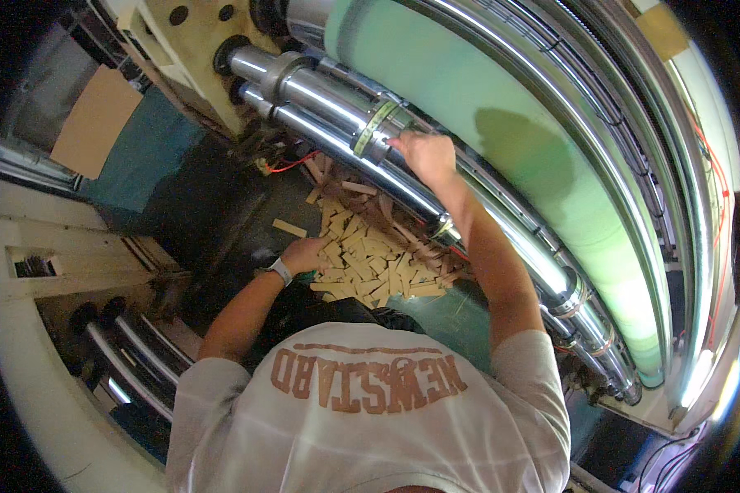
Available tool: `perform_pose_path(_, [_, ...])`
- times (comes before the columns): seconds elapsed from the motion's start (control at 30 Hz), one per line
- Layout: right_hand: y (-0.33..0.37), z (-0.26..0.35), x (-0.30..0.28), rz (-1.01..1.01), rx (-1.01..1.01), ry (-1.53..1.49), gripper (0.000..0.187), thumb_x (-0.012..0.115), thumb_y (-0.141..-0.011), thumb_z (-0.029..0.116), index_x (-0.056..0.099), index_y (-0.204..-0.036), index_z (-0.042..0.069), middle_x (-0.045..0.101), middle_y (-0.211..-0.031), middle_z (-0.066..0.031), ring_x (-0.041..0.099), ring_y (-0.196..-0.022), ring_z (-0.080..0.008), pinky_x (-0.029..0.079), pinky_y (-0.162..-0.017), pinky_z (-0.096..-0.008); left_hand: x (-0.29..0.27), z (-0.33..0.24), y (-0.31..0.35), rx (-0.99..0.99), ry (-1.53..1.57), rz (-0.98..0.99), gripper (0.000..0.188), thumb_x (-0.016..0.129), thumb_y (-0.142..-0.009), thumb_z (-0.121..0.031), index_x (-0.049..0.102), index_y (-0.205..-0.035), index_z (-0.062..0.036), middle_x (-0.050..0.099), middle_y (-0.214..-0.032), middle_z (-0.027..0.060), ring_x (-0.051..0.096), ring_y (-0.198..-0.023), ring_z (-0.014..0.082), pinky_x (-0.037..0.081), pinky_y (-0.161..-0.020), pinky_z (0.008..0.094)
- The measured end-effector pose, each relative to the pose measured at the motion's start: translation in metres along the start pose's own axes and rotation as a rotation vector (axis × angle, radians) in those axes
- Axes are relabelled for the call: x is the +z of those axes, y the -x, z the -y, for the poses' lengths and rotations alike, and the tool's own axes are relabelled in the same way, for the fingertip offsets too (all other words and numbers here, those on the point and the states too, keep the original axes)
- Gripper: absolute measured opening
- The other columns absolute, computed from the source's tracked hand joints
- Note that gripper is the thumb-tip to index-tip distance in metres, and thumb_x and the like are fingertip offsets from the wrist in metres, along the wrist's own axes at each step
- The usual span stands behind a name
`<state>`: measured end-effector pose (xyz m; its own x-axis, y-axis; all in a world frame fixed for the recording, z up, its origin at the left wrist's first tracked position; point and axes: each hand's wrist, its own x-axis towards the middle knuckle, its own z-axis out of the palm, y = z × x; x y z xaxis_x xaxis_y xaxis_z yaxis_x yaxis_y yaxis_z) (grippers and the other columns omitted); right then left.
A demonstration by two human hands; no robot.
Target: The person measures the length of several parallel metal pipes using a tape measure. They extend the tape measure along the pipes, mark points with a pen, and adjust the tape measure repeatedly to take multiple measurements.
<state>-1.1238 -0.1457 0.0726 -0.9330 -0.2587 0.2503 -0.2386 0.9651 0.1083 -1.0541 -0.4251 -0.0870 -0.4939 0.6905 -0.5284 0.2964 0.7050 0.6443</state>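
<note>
We see a large pale-green roller (555,168) lying at a slant. By its upper left end, we find a cream side frame (193,56). Well left of the roller, we spot a brown cardboard sheet (96,122); far to the roller's lower left, curved metal rods (122,368). Right of the roller, we notice a thin red cable (725,194).
</note>
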Motion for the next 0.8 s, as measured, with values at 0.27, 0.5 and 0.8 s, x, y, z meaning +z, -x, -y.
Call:
perform_pose_path(0.27, [0.0, -0.003, -0.011, -0.109, -0.007, -0.05, 0.032, 0.045, -0.086, 0.04, 0.061, -0.08, 0.013, 0.061, -0.067, -0.0093, 0.059, -0.057, -0.0275, 0.047, -0.049, -0.0375, -0.007, 0.038, 0.037, -0.205, 0.015, -0.081, 0.073, 0.069, -0.066, -0.045, 0.047, -0.119, 0.0007, 0.048, -0.12, 0.0198, 0.046, -0.111, 0.0324, 0.039, -0.092, 0.0411])
perform_pose_path(0.5, [0.135, -0.052, -0.049, 0.024, 0.539, -0.812, 0.026, 0.049, -0.089, 0.025, 0.056, -0.086, 0.0, 0.056, -0.069, -0.0102, 0.051, -0.065, -0.0168, 0.043, -0.064, -0.0295, -0.001, 0.022, 0.014, -0.147, -0.078, -0.016, 0.073, 0.071, -0.065, -0.042, 0.047, -0.119, 0.0008, 0.05, -0.119, 0.0185, 0.049, -0.108, 0.0307, 0.04, -0.09, 0.0383])
perform_pose_path(0.8, [0.312, 0.002, 0.063, 0.163, 0.95, -0.973, 0.017, 0.05, -0.086, 0.014, 0.056, -0.092, -0.001, 0.056, -0.069, -0.0075, 0.055, -0.063, -0.0141, 0.044, -0.058, -0.0286, 0.008, -0.005, -0.026, 0.008, -0.211, 0.071, 0.071, 0.071, -0.065, -0.04, 0.047, -0.118, 0.0008, 0.053, -0.115, 0.0187, 0.051, -0.105, 0.0309, 0.041, -0.088, 0.0379])
